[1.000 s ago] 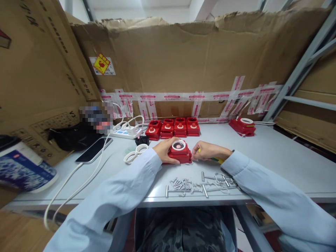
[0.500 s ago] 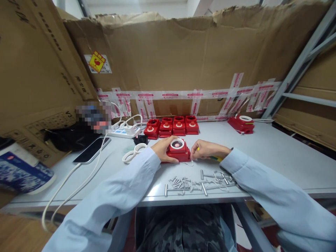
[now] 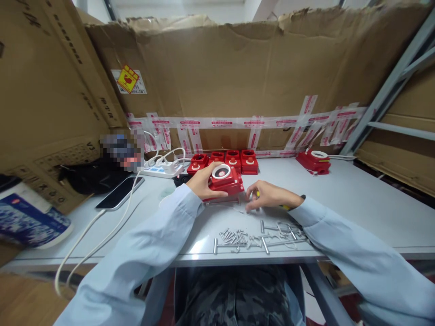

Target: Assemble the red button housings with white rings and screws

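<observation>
My left hand [image 3: 203, 182] is closed around a red box [image 3: 229, 181] with a white ring [image 3: 221, 172] on its top. It holds the box tilted, its near edge raised off the table. Just right of the box is my right hand [image 3: 263, 195], thumb and forefinger apart. A yellow-and-dark slim tool [image 3: 286, 207] lies in its palm; most of it is hidden by the fingers. Under the box a thin metal rod [image 3: 222, 202] and a clear strand show on the table. Nearer me lie several silver screws [image 3: 234, 237] and T-shaped metal bars [image 3: 266, 245].
Several red boxes [image 3: 249, 163] stand in a row behind, and another red box with a white ring [image 3: 313, 161] is at right. A power strip [image 3: 161, 170], a phone [image 3: 120, 194] with a white cable and a tub [image 3: 32, 215] are at left. Cardboard [image 3: 217, 72] walls the back.
My left hand has lifted and tilted the red box, moving it slightly left and up. My right hand's fingers have come away from its side and spread apart.
</observation>
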{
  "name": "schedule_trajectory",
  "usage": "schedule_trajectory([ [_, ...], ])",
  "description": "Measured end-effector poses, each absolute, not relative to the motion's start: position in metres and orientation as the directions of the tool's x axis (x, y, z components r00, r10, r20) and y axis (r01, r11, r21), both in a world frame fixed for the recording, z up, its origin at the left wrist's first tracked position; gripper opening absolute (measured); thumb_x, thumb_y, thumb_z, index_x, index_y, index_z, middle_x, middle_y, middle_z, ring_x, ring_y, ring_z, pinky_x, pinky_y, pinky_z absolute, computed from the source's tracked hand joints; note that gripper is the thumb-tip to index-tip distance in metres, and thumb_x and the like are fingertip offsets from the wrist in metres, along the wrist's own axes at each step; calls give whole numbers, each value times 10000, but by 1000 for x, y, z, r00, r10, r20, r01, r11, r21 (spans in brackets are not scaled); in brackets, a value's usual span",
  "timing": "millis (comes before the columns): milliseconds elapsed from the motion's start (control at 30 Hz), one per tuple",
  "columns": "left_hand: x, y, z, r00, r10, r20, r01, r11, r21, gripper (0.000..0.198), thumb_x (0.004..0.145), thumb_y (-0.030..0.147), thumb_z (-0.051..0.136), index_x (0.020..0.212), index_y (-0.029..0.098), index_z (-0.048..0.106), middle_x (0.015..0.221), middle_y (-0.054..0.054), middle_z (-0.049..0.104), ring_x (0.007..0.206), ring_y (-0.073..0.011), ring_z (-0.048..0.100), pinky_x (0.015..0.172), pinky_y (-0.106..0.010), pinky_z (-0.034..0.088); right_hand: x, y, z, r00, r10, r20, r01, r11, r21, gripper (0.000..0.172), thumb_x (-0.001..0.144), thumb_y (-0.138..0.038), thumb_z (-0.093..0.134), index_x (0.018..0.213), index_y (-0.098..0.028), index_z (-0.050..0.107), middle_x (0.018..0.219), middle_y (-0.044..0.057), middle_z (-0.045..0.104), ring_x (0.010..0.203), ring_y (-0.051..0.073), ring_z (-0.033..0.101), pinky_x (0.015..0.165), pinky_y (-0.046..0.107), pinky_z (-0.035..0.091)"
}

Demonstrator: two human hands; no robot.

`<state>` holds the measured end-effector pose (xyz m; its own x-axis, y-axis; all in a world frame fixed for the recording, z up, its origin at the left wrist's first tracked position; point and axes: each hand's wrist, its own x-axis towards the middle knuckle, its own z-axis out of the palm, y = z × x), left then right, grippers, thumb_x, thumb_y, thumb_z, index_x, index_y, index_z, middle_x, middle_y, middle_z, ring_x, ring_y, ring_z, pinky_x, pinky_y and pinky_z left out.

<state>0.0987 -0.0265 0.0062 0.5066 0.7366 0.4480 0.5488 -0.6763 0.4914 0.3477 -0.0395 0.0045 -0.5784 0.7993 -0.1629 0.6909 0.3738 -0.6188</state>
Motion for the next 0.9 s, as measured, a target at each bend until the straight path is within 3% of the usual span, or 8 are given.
schedule_trajectory([
  [67,96,-26,10,461,749,476,567,-661,491,822,559,434,793,1240,192,403,1144,-83,621,1007,-254,622,909,-373,467,343,-42,3,-615,775,-143,689,440,-576,326,596,-385,740,807,-141,700,672,11,656,588,112,547,573,235,395],
  [167,94,-26,11,425,753,502,589,-652,478,801,560,408,794,1230,194,412,1133,-77,625,995,-247,625,901,-371,471,339,-43,3,-645,746,-166,693,479,-539,145,646,-283,683,673,-141,688,637,19,668,603,127,577,603,237,414],
  [267,94,-26,9,425,754,501,596,-649,472,802,554,405,797,1230,199,417,1140,-75,624,1009,-254,621,914,-382,465,336,-43,6,-648,746,-152,693,495,-525,92,661,-211,631,646,-135,680,620,24,666,595,126,578,600,235,415],
  [367,94,-25,8,438,753,492,591,-653,473,810,555,420,795,1236,200,417,1162,-81,614,1036,-264,613,931,-391,456,331,-42,8,-661,749,-45,668,560,-490,154,693,-189,587,778,-145,707,721,33,695,654,127,597,632,231,422],
  [467,92,-23,9,444,748,493,594,-658,463,806,563,425,788,1236,193,411,1179,-93,603,1054,-271,605,934,-394,456,323,-39,8,-681,731,39,667,642,-379,193,706,-169,569,837,-154,711,787,48,708,704,141,608,661,242,422],
  [767,87,-24,16,354,757,549,650,-621,437,775,572,400,783,1220,205,406,1151,-77,617,1043,-267,609,917,-391,467,306,-32,3,-753,657,-36,638,716,-283,128,706,-133,586,711,-154,713,670,44,691,621,139,587,605,246,401],
  [900,86,-23,15,336,762,554,659,-610,440,774,562,391,789,1212,194,417,1150,-92,617,1055,-281,600,923,-412,463,301,-35,4,-760,650,2,645,753,-130,171,691,-70,525,666,-144,678,664,65,667,598,146,547,576,264,360],
])
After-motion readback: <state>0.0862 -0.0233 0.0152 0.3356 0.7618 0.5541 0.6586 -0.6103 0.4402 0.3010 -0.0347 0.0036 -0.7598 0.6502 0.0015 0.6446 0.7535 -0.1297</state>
